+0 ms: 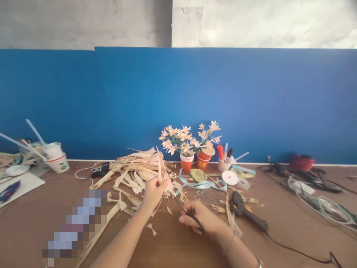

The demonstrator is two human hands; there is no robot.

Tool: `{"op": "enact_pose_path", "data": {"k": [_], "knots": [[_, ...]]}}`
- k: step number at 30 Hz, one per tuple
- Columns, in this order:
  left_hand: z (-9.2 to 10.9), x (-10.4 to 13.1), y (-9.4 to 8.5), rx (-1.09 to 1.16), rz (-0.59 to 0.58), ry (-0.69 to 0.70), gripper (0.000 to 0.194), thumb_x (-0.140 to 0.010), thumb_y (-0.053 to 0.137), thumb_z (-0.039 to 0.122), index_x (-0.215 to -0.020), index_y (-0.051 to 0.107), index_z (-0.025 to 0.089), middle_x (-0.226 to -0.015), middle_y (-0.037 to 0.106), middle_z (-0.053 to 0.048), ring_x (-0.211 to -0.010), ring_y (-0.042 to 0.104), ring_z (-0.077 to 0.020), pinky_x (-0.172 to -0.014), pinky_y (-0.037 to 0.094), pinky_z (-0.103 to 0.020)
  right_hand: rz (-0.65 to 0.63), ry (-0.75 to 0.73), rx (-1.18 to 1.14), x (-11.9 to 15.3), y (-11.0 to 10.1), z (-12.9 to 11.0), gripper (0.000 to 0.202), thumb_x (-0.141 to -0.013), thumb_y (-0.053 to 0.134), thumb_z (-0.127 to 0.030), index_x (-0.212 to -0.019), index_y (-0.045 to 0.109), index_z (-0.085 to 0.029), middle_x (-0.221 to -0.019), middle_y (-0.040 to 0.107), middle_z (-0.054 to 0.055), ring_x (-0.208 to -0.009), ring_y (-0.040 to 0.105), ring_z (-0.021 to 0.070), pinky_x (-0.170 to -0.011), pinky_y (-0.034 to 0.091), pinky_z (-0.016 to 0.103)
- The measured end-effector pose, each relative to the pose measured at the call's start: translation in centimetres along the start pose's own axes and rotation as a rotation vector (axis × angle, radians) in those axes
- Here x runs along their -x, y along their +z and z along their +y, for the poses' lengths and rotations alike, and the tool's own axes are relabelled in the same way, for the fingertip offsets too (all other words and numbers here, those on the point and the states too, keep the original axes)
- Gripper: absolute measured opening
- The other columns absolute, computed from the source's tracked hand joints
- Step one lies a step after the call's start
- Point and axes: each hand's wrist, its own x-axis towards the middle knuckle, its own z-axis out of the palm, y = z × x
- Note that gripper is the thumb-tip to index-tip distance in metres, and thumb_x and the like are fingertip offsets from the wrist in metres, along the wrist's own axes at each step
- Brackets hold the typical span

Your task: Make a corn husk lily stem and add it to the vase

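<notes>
Pinched upright in my left hand (155, 190) is a pale, pointed piece of dried husk (162, 168). My right hand (198, 216) is closed round the dark handles of a pair of scissors (178, 203), whose tips reach the lower end of the husk piece. Whether the blades are apart or together is too small to tell. Behind my left hand lies a heap of dried husks (134, 163). Small cut scraps (152, 229) are scattered on the brown table below my hands.
Pale handmade flowers (181, 137) stand in red paper cups (186, 163) at the back. A glue gun (245, 212) with its cord lies right of my right hand. Blue ribbon (205, 184), a white spool (230, 178), cables (301, 182) and a white cup (58, 163) are around.
</notes>
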Motion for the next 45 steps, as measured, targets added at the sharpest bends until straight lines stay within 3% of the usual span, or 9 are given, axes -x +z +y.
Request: {"op": "enact_pose_path", "data": {"k": [24,39,45], "knots": [[0.4,0.9,0.9,0.112,0.094,-0.116,0.032,-0.07,0.061,0.044,-0.056,0.047,0.019,-0.035,0.039,0.009,-0.032,0.035,-0.0069,-0.035,0.026,-0.019,0.025,-0.016,-0.044,-0.1,0.2,-0.2,0.042,-0.067,0.067,-0.054,-0.065,0.05,-0.016,-0.047,0.044,-0.008,-0.03,0.037,0.0029,-0.029,0.019,0.015],[0.6,1.4,1.4,0.197,0.099,-0.213,0.031,-0.073,0.057,0.042,-0.055,0.046,0.019,-0.031,0.042,0.008,-0.028,0.033,-0.0068,-0.031,0.022,-0.017,0.058,-0.034,-0.032,-0.4,0.3,-0.1,0.041,-0.068,0.066,-0.054,-0.063,0.048,-0.017,-0.044,0.042,-0.01,-0.03,0.036,0.0034,-0.029,0.02,0.016],[0.2,1.6,1.7,0.229,0.084,-0.221,0.031,-0.072,0.059,0.043,-0.057,0.05,0.017,-0.033,0.047,0.005,-0.029,0.039,-0.0083,-0.031,0.026,-0.017,0.058,-0.047,-0.061,-0.5,0.3,0.0,0.042,-0.067,0.066,-0.055,-0.065,0.049,-0.016,-0.048,0.044,-0.009,-0.03,0.037,0.0029,-0.028,0.02,0.016]]}}
